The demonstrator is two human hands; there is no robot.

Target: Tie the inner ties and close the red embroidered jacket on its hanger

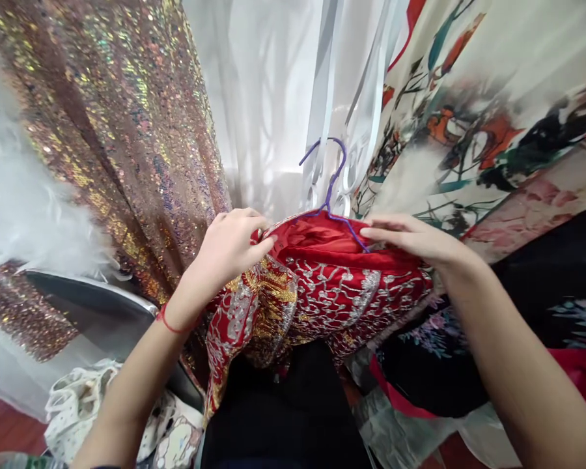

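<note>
With our left hand [229,247] pinching the red embroidered garment's [322,286] collar and right hand [410,238] grasping its purple wire hanger [329,185], we should keep the neckline centred between the hanging dresses.

Both forearms were bare to the elbow, with no sleeves showing. Around the wrist of the left hand [227,251] ran a thin red string bracelet [168,324]. The right hand [410,238] wore nothing: no ring, watch or band.
</note>
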